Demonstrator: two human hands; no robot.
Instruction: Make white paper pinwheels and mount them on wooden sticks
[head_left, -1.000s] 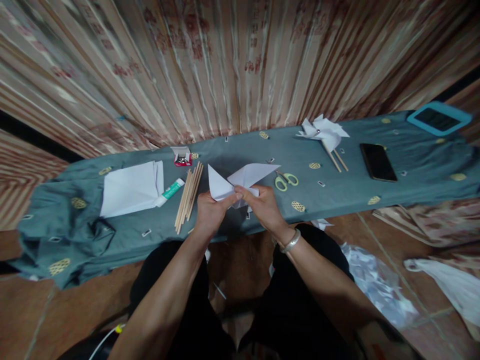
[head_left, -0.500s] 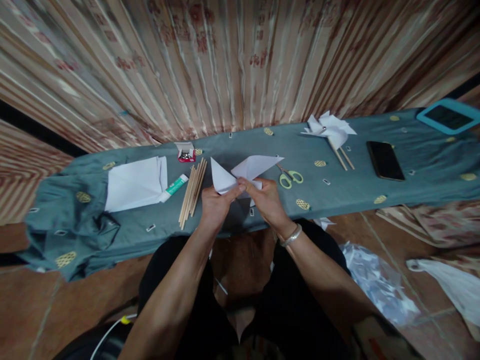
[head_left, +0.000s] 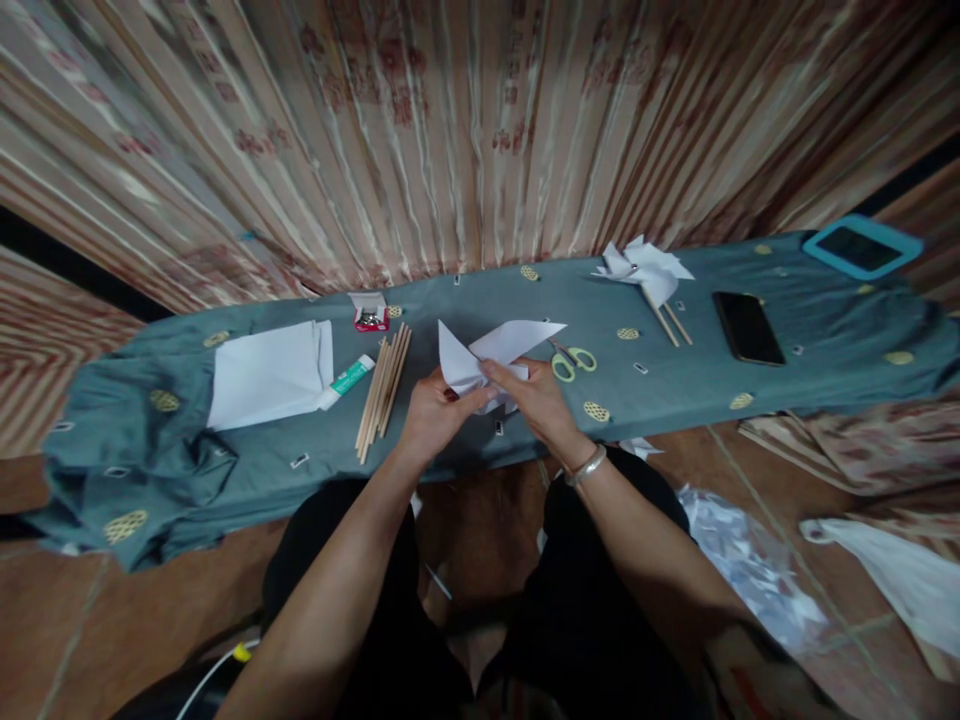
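Observation:
Both hands hold a white paper pinwheel (head_left: pixel 517 340) with folded blades over the front of the cloth-covered table. My left hand (head_left: pixel 441 412) is closed on its lower left side, and my right hand (head_left: pixel 536 400) presses its thumb at the middle of the folds. The fingers underneath are hidden by the paper. Green-handled scissors (head_left: pixel 574 362) lie just right of my right hand. To the left of my left hand is a bundle of wooden sticks (head_left: pixel 383 392), beside a green and white glue stick (head_left: pixel 349 381).
A stack of white paper (head_left: pixel 266 375) and a small red box of metal pins (head_left: pixel 370 314) lie on the left. Finished pinwheels on sticks (head_left: pixel 649 268), a phone (head_left: pixel 748 327) and a blue-framed tablet (head_left: pixel 862 247) are on the right. A plastic bag of paper scraps (head_left: pixel 750 560) is on the floor.
My left thumb has moved down from the middle of the pinwheel toward its lower edge. My right thumb stays at the centre. The view has shifted slightly.

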